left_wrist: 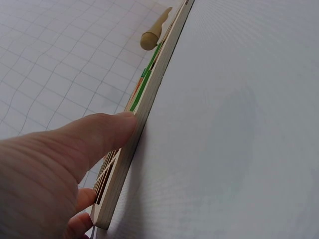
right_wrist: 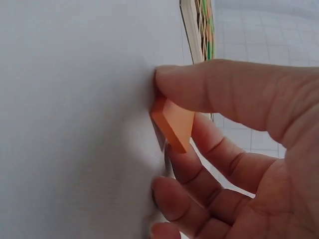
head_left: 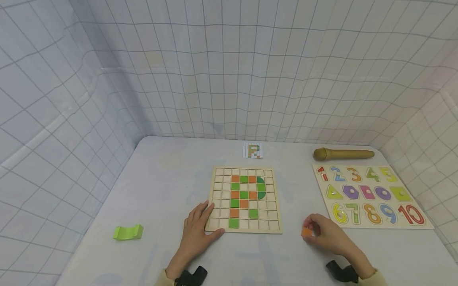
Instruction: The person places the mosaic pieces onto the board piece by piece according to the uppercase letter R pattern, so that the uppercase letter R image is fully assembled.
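A wooden grid board lies on the table, with orange and green square tiles and two dark green rounded pieces set in its cells. My left hand rests at its front left corner, fingers along the left side and thumb on the front edge. The left wrist view shows that thumb against the wooden rim. To the right of the board, my right hand pinches an orange square tile between thumb and fingers, low over the table. Part of the tile is hidden by the thumb.
Behind the board lies a small pattern card. A number and shape puzzle board is at the right, with a tan, club-shaped stick beyond it. A light green curved block sits on the left. Grid-patterned cloth walls surround the table.
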Motion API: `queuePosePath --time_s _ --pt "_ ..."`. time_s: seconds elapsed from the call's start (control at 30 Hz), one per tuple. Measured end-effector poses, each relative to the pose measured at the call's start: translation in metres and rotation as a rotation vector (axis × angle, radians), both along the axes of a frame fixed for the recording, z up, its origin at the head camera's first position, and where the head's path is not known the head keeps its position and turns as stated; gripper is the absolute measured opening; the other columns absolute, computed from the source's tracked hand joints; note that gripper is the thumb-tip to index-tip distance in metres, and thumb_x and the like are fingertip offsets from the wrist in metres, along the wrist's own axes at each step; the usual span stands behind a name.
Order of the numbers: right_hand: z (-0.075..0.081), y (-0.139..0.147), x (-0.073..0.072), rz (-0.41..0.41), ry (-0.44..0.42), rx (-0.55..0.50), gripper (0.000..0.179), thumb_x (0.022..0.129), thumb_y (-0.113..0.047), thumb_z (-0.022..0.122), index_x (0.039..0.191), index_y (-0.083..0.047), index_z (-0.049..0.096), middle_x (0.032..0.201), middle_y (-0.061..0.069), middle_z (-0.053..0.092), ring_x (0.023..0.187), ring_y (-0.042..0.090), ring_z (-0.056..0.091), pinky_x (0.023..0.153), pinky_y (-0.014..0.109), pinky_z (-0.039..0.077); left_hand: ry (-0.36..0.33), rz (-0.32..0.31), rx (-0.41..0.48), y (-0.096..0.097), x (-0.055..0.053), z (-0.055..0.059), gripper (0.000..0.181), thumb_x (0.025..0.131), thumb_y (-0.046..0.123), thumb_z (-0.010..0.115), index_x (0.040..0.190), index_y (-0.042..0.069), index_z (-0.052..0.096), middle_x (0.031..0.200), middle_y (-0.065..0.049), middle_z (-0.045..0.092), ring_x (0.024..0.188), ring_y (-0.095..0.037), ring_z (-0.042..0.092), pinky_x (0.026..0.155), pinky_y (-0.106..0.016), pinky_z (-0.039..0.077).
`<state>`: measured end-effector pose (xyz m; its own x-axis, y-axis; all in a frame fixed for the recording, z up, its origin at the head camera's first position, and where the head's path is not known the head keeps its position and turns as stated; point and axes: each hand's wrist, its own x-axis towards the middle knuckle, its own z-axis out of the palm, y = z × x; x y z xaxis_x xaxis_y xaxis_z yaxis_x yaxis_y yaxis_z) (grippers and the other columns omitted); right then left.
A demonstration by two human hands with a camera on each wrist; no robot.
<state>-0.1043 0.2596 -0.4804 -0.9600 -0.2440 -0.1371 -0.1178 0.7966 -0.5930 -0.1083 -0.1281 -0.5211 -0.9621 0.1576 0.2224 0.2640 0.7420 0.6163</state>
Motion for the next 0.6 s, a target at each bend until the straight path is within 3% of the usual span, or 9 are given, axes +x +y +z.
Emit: queuePosePath --time_s 0.17,0.33,0.6 --pt "-0.001 -0.002 -0.001 -0.020 0.010 -0.005 0.028 0.072 -0.016 0.082 0.091 -0.018 0.061 0.078 -0.007 0.052 0.068 0.013 0.045 0.058 0.026 0.037 0.007 -0.001 0.003 0.000 0.000 -0.001 0.079 0.076 0.042 0.077 0.140 0.007 0.047 0.146 -0.014 0.036 0.132 -0.034 0.027 0.094 -0.053 0.026" --pt "-0.005 -0.006 -0.001 -0.022 0.119 -0.018 0.023 0.077 -0.015 0.079 0.090 -0.022 0.062 0.075 -0.014 0.055 0.064 0.007 0.048 0.058 0.024 0.041 0.009 -0.001 0.000 -0.001 0.000 -0.002 0.079 0.076 0.042 0.077 0.140 0.007 0.047 0.146 -0.013 0.036 0.132 -0.034 0.027 0.094 -0.053 0.025" --pt "-0.002 -0.038 -0.006 -0.022 0.187 -0.168 0.021 0.076 -0.016 0.081 0.085 -0.019 0.062 0.067 -0.013 0.053 0.056 0.004 0.045 0.050 0.022 0.038 0.010 0.001 -0.010 -0.001 0.000 -0.002 0.079 0.076 0.042 0.077 0.140 0.006 0.047 0.146 -0.013 0.036 0.132 -0.034 0.027 0.094 -0.053 0.026"
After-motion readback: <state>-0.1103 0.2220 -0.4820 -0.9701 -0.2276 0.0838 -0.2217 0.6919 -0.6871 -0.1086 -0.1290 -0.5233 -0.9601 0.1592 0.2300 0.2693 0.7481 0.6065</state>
